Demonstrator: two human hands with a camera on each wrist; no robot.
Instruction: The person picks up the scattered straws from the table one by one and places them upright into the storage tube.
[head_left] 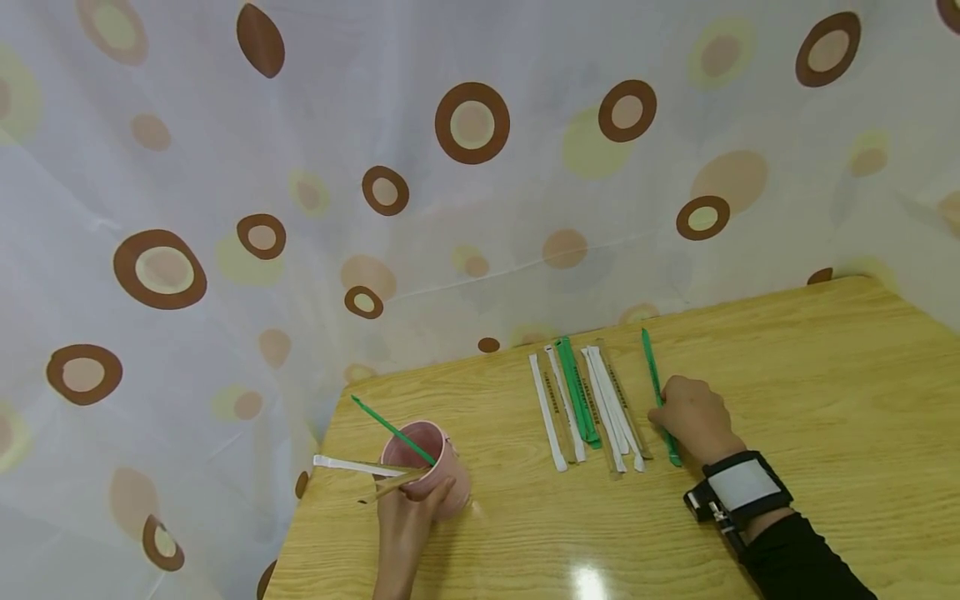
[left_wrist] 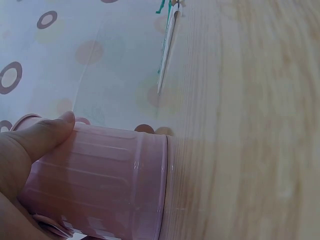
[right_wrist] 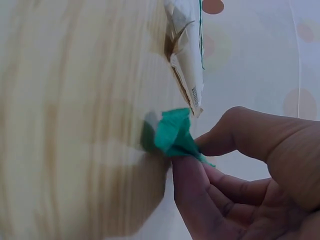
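A pink ribbed cup (head_left: 453,492) stands on the table at the left, and my left hand (head_left: 405,521) grips its side, the thumb (left_wrist: 47,137) lying along the wall in the left wrist view. One green straw (head_left: 390,427), a white-wrapped straw (head_left: 352,465) and brown-wrapped straws (head_left: 393,483) lean out of the cup's mouth. At the right, my right hand (head_left: 697,417) pinches a separate green paper-wrapped straw (head_left: 651,362) between thumb and finger. Its crumpled green end (right_wrist: 175,132) shows in the right wrist view, close to the tabletop.
Between the hands a loose row of wrapped straws lies on the wooden table (head_left: 825,400): white ones (head_left: 547,412), green ones (head_left: 576,392) and brown ones (head_left: 626,400). Behind the table hangs a pale curtain (head_left: 525,192) printed with brown circles.
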